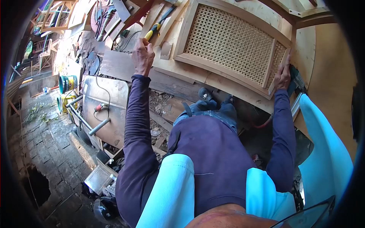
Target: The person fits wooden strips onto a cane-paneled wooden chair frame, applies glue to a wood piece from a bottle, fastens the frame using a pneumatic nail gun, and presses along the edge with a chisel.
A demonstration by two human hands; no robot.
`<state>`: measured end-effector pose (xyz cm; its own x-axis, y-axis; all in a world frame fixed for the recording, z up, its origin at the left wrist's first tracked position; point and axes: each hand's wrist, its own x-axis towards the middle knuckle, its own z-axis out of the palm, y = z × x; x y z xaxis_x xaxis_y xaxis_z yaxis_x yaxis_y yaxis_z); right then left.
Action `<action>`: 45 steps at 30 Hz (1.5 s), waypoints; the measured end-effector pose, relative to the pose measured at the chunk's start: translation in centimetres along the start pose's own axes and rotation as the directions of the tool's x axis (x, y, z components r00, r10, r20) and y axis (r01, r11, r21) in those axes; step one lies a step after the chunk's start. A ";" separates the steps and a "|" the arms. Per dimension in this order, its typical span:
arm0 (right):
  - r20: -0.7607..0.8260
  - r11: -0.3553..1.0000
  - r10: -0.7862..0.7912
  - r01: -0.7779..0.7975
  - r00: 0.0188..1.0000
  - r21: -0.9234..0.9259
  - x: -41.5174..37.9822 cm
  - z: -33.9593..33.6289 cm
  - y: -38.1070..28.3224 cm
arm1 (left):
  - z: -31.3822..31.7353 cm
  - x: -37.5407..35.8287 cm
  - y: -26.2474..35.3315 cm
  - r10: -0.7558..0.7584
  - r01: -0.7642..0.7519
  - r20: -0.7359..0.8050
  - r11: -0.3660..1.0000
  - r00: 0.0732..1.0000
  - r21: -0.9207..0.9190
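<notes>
My left hand [143,57] is closed around the end of a yellow-and-black-handled tool [153,31]. Its dark shaft points away over the workbench, and I cannot make out its tip. On the bench lies a wooden frame [224,71] with a woven cane panel [228,41] set into it and a crossbar near its right end. My right hand [282,75] grips the right end of this frame, fingers along its outer edge. Just right of that hand is a dark green power tool [297,79], partly hidden.
Wood strips [167,26] and a small wooden block [165,50] lie left of the frame. A metal-topped cart [114,89] carries a red corded tool [101,107]. Buckets [67,84] stand farther left. Wood scraps litter the floor. Light blue cloth [323,125] hangs at the lower right.
</notes>
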<state>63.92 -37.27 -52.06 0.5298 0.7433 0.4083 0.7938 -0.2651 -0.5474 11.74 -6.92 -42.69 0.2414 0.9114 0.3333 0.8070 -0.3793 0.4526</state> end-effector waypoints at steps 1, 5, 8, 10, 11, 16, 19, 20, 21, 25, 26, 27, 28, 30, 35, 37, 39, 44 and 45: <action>0.006 1.000 0.031 -0.031 1.000 0.006 -0.2 0.1 0.0 | -0.2 -0.6 0.3 -0.022 0.023 0.045 1.000 0.999 -0.020; -0.001 0.999 0.037 -0.037 0.999 0.001 0.0 0.3 0.1 | 0.3 -3.2 1.3 -0.033 0.035 0.143 0.999 0.989 -0.010; 0.000 1.000 0.001 -0.001 1.000 -0.008 -0.1 0.2 0.1 | 1.8 -5.2 2.1 0.000 -0.006 0.121 0.999 0.993 0.043; 0.005 1.000 0.031 -0.031 0.999 -0.003 -0.2 0.3 0.4 | 2.6 -6.0 1.9 0.088 -0.094 0.062 0.990 0.994 0.102; 0.008 0.999 0.032 -0.032 0.999 -0.009 -0.2 0.3 0.3 | 2.8 -5.9 1.9 0.063 -0.064 0.015 0.994 0.998 0.090; 0.000 1.000 0.017 -0.017 1.000 -0.012 -0.2 0.4 0.3 | 2.5 -0.5 0.7 0.134 -0.126 -0.093 0.988 0.987 0.089; 0.006 0.999 0.032 -0.032 0.999 0.004 -0.1 0.2 0.1 | 1.7 3.0 1.3 0.160 -0.150 -0.033 0.969 0.987 0.198; 0.001 1.000 0.025 -0.025 1.000 0.009 0.0 0.2 0.0 | 1.6 4.3 1.7 0.210 -0.200 -0.022 0.957 0.978 0.209; 0.012 0.999 0.037 -0.037 0.999 0.022 0.0 0.0 -0.3 | 2.2 5.3 1.2 0.222 -0.222 0.029 0.941 0.975 0.255; -0.023 1.000 -0.004 0.003 1.000 -0.025 -0.3 0.4 0.7 | 4.6 7.5 -0.2 0.101 -0.171 0.209 0.920 0.973 0.353; -0.035 1.000 0.005 -0.006 0.999 -0.031 -0.1 0.3 0.9 | 4.7 7.8 -0.4 0.098 -0.168 0.214 0.924 0.972 0.342; -0.022 0.999 0.019 -0.018 1.000 0.029 0.0 0.3 0.8 | 4.9 8.1 -0.9 0.108 -0.191 0.230 0.905 0.967 0.380; -0.001 0.996 0.039 -0.039 0.999 0.081 -0.2 0.5 0.8 | 4.9 8.2 -1.7 0.115 -0.216 0.257 0.885 0.960 0.412; 0.079 0.977 0.211 -0.210 0.974 -0.020 -0.8 0.2 0.4 | 3.2 7.9 -2.8 0.289 -0.351 0.223 0.873 0.931 0.337; 0.152 0.937 0.324 -0.295 0.934 -0.187 -1.2 -0.8 0.1 | -7.8 3.6 4.2 0.077 -0.001 0.421 0.984 0.904 -0.177; 0.230 0.925 0.373 -0.342 0.899 -0.166 -1.1 -1.0 -0.3 | -10.4 -0.9 14.1 0.147 0.097 0.547 0.915 0.824 -0.392; 0.081 0.966 0.252 -0.247 0.964 -0.070 -1.1 -1.1 -0.6 | -11.1 -6.1 22.0 0.190 0.252 0.736 0.859 0.650 -0.445; 0.046 0.974 0.217 -0.213 0.975 -0.078 -1.2 -1.3 -0.5 | -6.1 -14.5 29.8 0.350 -0.017 0.823 0.923 0.448 -0.384; 0.023 0.981 0.189 -0.188 0.982 -0.044 -1.4 -1.0 -0.4 | -5.8 -15.6 31.2 0.388 -0.093 0.807 0.916 0.445 -0.389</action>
<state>63.16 -38.85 -51.67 0.6634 0.6936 0.2809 0.6924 -0.4265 -0.5820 30.03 -33.86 -28.98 0.8556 0.3869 -0.3438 0.5072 -0.4945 0.7058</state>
